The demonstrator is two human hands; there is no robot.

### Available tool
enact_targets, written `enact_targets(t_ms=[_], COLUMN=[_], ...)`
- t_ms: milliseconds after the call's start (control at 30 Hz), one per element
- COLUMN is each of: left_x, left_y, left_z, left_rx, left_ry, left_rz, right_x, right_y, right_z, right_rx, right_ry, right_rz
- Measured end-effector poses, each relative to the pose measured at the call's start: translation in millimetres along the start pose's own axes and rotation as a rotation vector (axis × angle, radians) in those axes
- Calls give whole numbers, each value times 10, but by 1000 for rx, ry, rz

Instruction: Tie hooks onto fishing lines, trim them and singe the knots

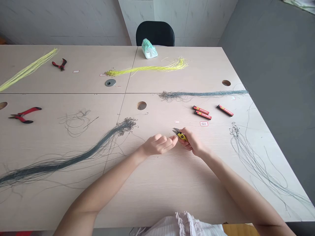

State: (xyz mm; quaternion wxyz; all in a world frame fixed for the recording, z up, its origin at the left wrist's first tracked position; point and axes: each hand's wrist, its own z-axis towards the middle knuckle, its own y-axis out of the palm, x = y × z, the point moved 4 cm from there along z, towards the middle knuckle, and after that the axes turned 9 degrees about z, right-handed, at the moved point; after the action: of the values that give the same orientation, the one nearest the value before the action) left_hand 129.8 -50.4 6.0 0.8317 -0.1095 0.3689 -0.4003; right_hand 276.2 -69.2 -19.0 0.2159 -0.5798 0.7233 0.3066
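Note:
My right hand [193, 141] is wrapped round a small pair of yellow-and-black thread snips [182, 135], the short metal blades pointing up and left. Close beside it, my left hand [159, 144] is closed in a pinch, fingertips almost at the snips; whatever it pinches is too fine to make out. To the left lies a long dark bundle of fishing lines [91, 151] with hooks clustered at its near end. A looser bunch of hooked lines [248, 154] spreads out on the right.
Beyond my hands lie red-and-black tubes [203, 114], a small label [204, 123] and another dark line bundle [209, 94]. Yellow lines [147, 68] and a plastic bag [149, 49] are farther back. Red-handled pliers [24, 115] and a loose coil [77, 123] lie left.

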Motion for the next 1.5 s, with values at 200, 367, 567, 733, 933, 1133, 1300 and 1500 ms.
enact_targets(t_ms=[200, 367, 567, 733, 933, 1133, 1300, 1500], left_x=[2, -6, -12, -13, -56, -286, -380, -356], left_y=[21, 54, 46, 25, 51, 86, 68, -71], left_z=[-40, -57, -35, -16, -77, -114, -46, 107], left_rx=[-64, -114, -88, -57, -50, -104, -119, -173], left_ry=[-27, -57, -52, -58, -197, -744, -1357, -1431], left_rz=[-142, -182, -161, -180, -206, -419, -1114, -1387], right_x=[14, 13, 0, 11, 17, -37, -159, -277], right_y=[-15, -14, -3, -8, -11, -91, -222, -343], right_z=[25, 11, 1, 15, 27, -13, -59, -72], right_rx=[-10, -14, -16, -19, -58, -177, -225, -161], right_ry=[-4, -11, -16, -12, -15, -31, -99, -227], right_rz=[-7, -14, -16, -20, -16, 33, 124, 60])
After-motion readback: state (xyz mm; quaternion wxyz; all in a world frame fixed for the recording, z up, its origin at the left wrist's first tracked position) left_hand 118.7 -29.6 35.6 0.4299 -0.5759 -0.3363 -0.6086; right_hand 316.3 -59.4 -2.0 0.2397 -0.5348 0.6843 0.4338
